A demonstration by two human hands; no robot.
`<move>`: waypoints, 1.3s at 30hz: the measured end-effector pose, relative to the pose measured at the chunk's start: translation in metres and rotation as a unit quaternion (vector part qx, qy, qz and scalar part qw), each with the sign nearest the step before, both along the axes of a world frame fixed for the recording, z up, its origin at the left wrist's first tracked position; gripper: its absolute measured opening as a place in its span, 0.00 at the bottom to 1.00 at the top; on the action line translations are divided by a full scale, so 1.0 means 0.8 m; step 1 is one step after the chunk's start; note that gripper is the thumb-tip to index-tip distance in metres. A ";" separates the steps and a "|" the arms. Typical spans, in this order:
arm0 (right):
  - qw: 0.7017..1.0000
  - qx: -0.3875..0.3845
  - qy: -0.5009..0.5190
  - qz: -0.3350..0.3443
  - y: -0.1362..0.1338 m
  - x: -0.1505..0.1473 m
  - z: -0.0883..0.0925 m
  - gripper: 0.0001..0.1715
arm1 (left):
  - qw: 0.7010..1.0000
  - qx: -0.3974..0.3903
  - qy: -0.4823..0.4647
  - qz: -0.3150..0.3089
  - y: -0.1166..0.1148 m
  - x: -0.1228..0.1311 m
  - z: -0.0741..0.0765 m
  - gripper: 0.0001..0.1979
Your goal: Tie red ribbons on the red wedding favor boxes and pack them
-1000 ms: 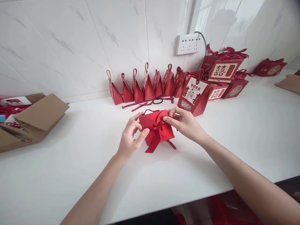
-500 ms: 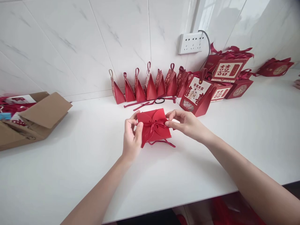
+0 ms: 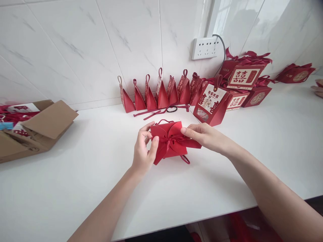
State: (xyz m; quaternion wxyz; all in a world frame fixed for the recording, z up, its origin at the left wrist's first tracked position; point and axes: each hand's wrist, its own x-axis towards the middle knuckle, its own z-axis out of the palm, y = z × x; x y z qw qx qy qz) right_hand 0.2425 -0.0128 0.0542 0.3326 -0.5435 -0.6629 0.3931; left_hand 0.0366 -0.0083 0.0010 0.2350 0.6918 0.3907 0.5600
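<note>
A small red paper gift box [image 3: 168, 143] with curved flaps, a satin ribbon bow and a twisted cord handle sits between my hands on the white counter [image 3: 75, 174]. My left hand [image 3: 143, 148] pinches the box's left side near the bow, thumb and fingers closed on it. My right hand [image 3: 204, 136] grips the box's right side and a ribbon tail that sticks out to the right.
A row of several red triangular favour boxes [image 3: 156, 92] stands against the tiled wall. Larger red boxes [image 3: 228, 90] are stacked at the back right under a wall socket [image 3: 204, 48]. An open cardboard carton [image 3: 30, 129] lies far left. Another person's hand [image 3: 318, 89] shows at the right edge.
The box has been tilted back up from lying flat, its cord handle now behind it. A ribbon tail has been drawn out to the right by my right hand.
</note>
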 end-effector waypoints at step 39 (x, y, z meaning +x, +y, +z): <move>0.995 0.021 0.099 0.003 0.000 -0.011 -0.008 0.13 | 0.995 -0.072 -0.056 0.029 0.000 0.000 0.007 0.11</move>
